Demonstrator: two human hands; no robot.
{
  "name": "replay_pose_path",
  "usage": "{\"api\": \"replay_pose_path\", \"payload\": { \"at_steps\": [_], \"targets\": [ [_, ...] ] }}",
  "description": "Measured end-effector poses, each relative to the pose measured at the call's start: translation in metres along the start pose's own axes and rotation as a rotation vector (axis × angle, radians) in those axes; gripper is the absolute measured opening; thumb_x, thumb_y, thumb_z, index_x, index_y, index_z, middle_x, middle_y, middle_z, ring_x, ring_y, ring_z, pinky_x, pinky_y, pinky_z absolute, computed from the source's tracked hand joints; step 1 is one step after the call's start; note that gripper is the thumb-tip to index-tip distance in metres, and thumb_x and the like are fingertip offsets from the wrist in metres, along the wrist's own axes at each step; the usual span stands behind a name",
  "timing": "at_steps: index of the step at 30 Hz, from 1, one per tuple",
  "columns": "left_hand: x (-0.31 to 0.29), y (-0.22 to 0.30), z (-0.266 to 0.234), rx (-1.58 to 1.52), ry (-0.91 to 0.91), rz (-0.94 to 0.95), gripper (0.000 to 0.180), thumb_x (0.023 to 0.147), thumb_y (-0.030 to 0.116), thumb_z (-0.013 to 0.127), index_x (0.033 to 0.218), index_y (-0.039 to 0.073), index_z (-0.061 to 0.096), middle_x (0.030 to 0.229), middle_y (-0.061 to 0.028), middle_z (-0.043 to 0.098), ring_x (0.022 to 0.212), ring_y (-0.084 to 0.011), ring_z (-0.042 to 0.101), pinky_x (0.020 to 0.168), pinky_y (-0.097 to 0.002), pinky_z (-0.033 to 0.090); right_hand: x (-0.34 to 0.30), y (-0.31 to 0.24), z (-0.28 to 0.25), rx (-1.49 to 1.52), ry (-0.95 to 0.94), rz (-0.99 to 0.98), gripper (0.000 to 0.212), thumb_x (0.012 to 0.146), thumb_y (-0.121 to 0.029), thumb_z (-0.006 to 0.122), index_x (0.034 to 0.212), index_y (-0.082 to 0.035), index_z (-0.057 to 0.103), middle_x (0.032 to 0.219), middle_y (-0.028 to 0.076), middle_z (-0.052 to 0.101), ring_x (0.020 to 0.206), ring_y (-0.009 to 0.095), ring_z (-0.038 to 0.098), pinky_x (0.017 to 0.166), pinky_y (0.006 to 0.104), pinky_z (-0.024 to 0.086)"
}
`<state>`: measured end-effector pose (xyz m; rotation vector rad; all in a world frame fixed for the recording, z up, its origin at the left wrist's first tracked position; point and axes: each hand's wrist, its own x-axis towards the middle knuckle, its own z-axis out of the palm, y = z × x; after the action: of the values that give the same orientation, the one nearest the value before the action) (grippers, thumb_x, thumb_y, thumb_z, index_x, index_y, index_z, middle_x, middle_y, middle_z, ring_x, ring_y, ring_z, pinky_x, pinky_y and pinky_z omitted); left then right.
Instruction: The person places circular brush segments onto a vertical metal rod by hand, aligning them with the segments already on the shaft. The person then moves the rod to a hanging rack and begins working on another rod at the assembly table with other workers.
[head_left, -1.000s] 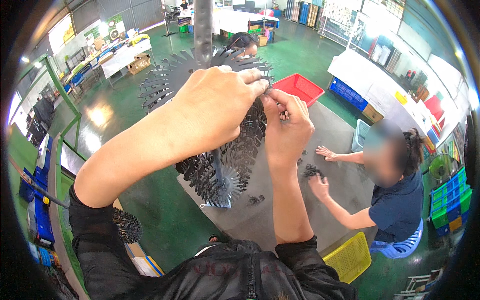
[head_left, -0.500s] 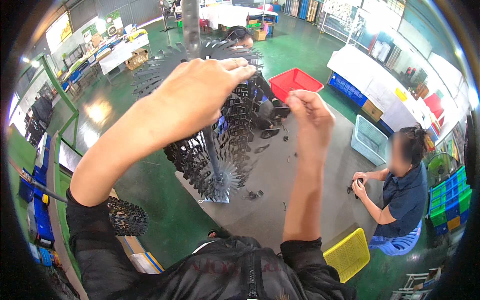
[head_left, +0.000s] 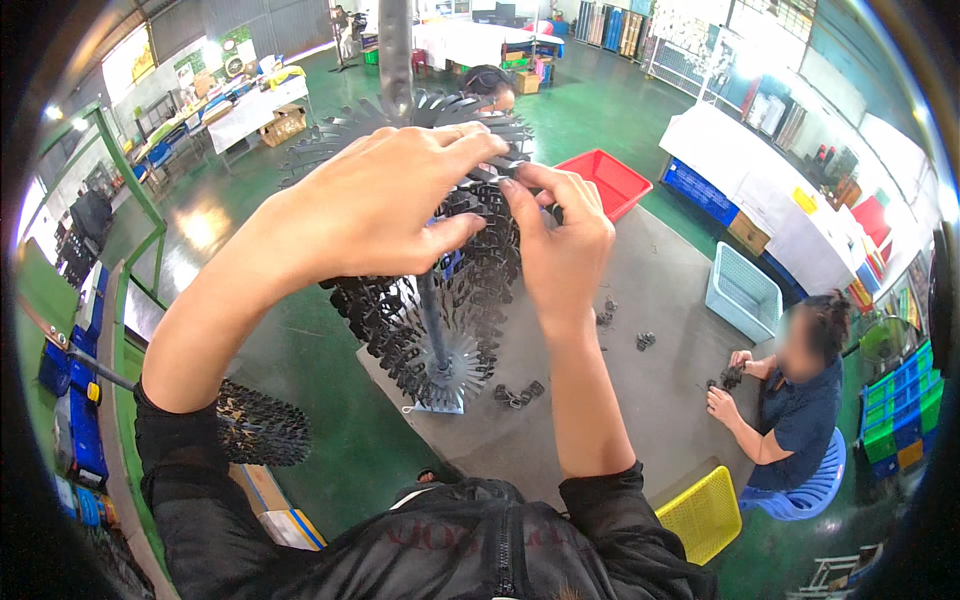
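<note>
In front of me stands a tall rack with a metal pole [head_left: 396, 60], a disc of dark radiating slats [head_left: 330, 140] on top and a smaller slatted disc [head_left: 447, 372] below. Chains of small black parts [head_left: 385, 325] hang thickly between the discs. My left hand [head_left: 390, 200] reaches over the top disc, thumb apart from the fingers, with black parts in the gap. Close by at the disc's right edge, my right hand [head_left: 570, 220] pinches with thumb and fingertips. What it pinches is dark, small and mostly covered by the fingers.
A grey table [head_left: 640, 400] carries clumps of black parts [head_left: 518, 395], a red basket [head_left: 615, 185], a light-blue basket [head_left: 745, 290] and a yellow basket [head_left: 703, 515]. A seated co-worker [head_left: 795, 410] handles black parts at right; another person's head [head_left: 488, 85] shows behind the rack.
My right hand has moved left and up to the disc's edge, beside my left hand. The left thumb has come into view, spread below the fingers. The view has shifted slightly.
</note>
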<state>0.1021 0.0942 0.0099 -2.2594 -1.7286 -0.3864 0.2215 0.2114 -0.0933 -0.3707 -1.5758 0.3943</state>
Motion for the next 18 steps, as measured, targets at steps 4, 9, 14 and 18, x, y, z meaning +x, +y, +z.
{"api": "replay_pose_path", "payload": {
  "at_steps": [4,9,14,18],
  "targets": [
    [0.011,0.014,0.007,0.132,0.008,-0.066,0.05,0.078,0.011,0.065,0.126,0.001,0.054,0.125,-0.0195,0.058,0.105,-0.0368,0.061,0.089,-0.0426,0.05,-0.004,0.0,0.009,-0.008,0.079,0.056,0.011,0.077,-0.005,0.071,0.087,-0.004,0.067,0.079,0.007,0.065,0.069,0.023,0.057,0.066,0.035,0.046],
    [0.017,0.017,0.017,0.332,0.024,-0.101,0.053,0.073,0.001,0.059,0.125,0.004,0.057,0.123,-0.0164,0.06,0.096,-0.0338,0.065,0.079,-0.0422,0.054,-0.002,0.002,0.006,0.242,0.013,0.215,0.008,0.082,-0.002,0.068,0.09,0.0,0.066,0.079,0.005,0.066,0.07,0.012,0.059,0.065,0.0272,0.047],
    [0.007,0.012,0.016,0.3,0.047,-0.086,0.056,0.073,-0.005,0.052,0.127,0.008,0.056,0.125,-0.0138,0.059,0.099,-0.0334,0.064,0.082,-0.0427,0.053,-0.001,0.011,-0.03,0.341,-0.08,0.441,0.008,0.084,0.0,0.067,0.092,0.001,0.068,0.085,0.0,0.067,0.079,0.006,0.059,0.075,0.0223,0.049],
    [-0.001,-0.012,0.019,0.206,0.111,0.002,0.054,0.076,-0.007,0.05,0.127,0.009,0.055,0.128,-0.0128,0.058,0.103,-0.0355,0.061,0.085,-0.0438,0.052,0.013,0.058,-0.084,-0.048,-0.125,0.473,0.013,0.082,-0.009,0.07,0.094,-0.004,0.07,0.089,0.004,0.068,0.08,0.01,0.061,0.075,0.0253,0.049]
  ]
}}
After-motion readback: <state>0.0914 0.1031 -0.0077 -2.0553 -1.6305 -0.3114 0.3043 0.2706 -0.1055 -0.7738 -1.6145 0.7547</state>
